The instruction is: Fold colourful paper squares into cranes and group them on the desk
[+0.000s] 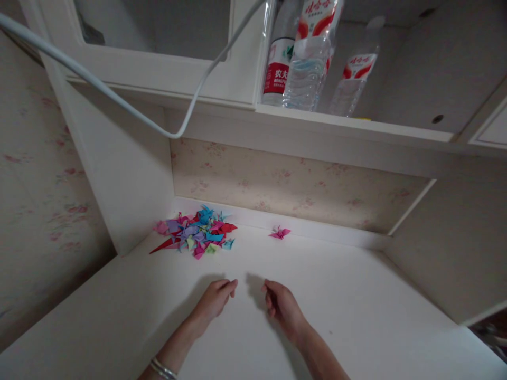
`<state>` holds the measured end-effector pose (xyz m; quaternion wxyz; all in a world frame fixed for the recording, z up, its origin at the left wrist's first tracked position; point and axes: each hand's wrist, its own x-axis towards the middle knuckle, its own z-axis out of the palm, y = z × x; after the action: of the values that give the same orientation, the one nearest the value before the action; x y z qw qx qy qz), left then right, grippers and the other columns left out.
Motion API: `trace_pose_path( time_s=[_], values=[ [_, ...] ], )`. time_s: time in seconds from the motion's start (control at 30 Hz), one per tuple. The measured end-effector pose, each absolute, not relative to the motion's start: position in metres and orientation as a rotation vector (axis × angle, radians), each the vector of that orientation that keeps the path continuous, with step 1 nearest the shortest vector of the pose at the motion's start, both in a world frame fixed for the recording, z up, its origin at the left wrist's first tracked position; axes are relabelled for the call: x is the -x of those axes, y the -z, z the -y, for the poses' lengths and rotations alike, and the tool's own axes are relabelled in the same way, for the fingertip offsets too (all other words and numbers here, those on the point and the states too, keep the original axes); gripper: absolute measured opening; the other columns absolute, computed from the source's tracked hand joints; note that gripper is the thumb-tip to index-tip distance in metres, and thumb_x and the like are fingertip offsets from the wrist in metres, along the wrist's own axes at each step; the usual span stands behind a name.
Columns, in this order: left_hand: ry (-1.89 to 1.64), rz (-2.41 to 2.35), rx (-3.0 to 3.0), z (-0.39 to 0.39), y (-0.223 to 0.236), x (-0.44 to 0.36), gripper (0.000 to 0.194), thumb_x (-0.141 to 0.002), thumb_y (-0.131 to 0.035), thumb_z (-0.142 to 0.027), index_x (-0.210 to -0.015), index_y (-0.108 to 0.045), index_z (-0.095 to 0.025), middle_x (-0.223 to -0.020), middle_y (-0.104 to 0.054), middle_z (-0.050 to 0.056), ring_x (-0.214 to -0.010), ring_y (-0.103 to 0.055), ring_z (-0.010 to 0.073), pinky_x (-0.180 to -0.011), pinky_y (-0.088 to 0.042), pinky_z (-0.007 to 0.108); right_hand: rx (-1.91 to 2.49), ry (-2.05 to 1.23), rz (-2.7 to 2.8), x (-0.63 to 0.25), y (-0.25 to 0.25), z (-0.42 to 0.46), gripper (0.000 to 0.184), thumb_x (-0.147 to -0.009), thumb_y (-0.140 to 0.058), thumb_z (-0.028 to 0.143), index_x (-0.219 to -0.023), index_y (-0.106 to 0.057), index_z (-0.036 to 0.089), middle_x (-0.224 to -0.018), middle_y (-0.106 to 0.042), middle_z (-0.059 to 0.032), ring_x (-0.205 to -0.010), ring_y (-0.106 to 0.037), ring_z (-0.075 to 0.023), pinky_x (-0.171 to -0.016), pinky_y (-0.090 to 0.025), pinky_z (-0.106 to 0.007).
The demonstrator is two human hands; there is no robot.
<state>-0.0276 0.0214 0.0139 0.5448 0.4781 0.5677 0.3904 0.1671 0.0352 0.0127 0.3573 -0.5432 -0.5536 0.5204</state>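
Over the white desktop point(237, 343), my left hand point(216, 300) is curled into a loose fist, and nothing shows in its fingers. My right hand point(283, 306) faces it a short way to the right, fingers likewise closed with nothing visible in them. A gap separates the two hands. Beyond the left hand, a heap of folded paper cranes point(198, 232) in red, pink, blue, purple and pale green lies by the back left corner. A single pink paper crane point(280, 233) sits apart near the back edge, beyond my right hand.
A white cable point(119, 98) droops across the upper left. Overhead, a shelf point(356, 124) holds a red-labelled bottle point(277, 68) and clear plastic bottles point(307, 79). Side panels and a floral-papered back wall point(285, 184) bound the desk.
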Motion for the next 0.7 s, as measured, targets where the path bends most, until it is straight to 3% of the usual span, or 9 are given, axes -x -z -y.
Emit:
trace_pose_path(
  time_s=[0.2,0.3,0.37,0.43,0.6,0.7],
  values=[
    [-0.987,-1.359,-1.295,-0.023,-0.004,0.025,0.037,-0.077,-0.050,-0.049,-0.056,-0.050,-0.018,-0.047,-0.032,-0.008,-0.047,-0.031,0.0093,-0.047,-0.021,0.023,1.340,-1.036,1.834,-0.103,-0.049,-0.090,0.027,-0.086,-0.040,0.033,-0.088,-0.061,0.017,-0.073,-0.063,-0.0024,-0.050,-0.052,-0.0116,-0.050,-0.041,-0.024],
    [-1.001,-1.353,-1.277,-0.025,0.000,0.024,0.033,-0.076,-0.050,-0.044,-0.055,-0.049,-0.019,-0.046,-0.031,-0.008,-0.046,-0.029,0.0096,-0.048,-0.020,0.024,1.260,-0.913,2.048,-0.063,-0.045,-0.107,0.020,-0.079,-0.052,0.024,-0.092,-0.067,0.021,-0.097,-0.067,-0.0043,-0.087,-0.062,-0.0175,-0.080,-0.046,-0.029],
    [-1.011,-1.343,-1.285,-0.027,0.003,0.024,0.029,-0.075,-0.049,-0.040,-0.055,-0.049,-0.019,-0.046,-0.035,-0.007,-0.047,-0.031,0.0100,-0.049,-0.021,0.024,1.197,-0.849,2.184,-0.042,-0.040,-0.114,0.026,-0.074,-0.060,0.021,-0.098,-0.069,0.023,-0.112,-0.065,-0.0047,-0.112,-0.053,-0.0210,-0.095,-0.040,-0.031],
    [-1.022,-1.326,-1.302,-0.029,0.007,0.024,0.026,-0.074,-0.047,-0.036,-0.055,-0.050,-0.018,-0.050,-0.043,-0.005,-0.051,-0.038,0.0112,-0.051,-0.026,0.024,1.162,-0.797,2.280,-0.027,-0.034,-0.118,0.034,-0.071,-0.063,0.019,-0.104,-0.069,0.023,-0.121,-0.062,-0.0055,-0.123,-0.045,-0.0228,-0.100,-0.037,-0.032],
    [-1.018,-1.304,-1.341,-0.030,0.011,0.024,0.020,-0.071,-0.044,-0.027,-0.057,-0.054,-0.017,-0.058,-0.055,0.001,-0.059,-0.049,0.0149,-0.057,-0.031,0.026,1.210,-0.643,2.298,-0.017,-0.025,-0.122,0.039,-0.078,-0.049,0.010,-0.112,-0.065,0.018,-0.132,-0.054,-0.0111,-0.116,-0.053,-0.0251,-0.098,-0.039,-0.037],
    [-1.000,-1.299,-1.359,-0.029,0.010,0.025,0.018,-0.069,-0.044,-0.023,-0.057,-0.056,-0.016,-0.057,-0.056,0.001,-0.059,-0.048,0.0150,-0.056,-0.030,0.026,1.218,-0.584,2.251,-0.022,-0.025,-0.118,0.040,-0.080,-0.044,0.006,-0.110,-0.066,0.020,-0.125,-0.060,-0.0089,-0.112,-0.056,-0.0223,-0.098,-0.039,-0.033]
  ],
)
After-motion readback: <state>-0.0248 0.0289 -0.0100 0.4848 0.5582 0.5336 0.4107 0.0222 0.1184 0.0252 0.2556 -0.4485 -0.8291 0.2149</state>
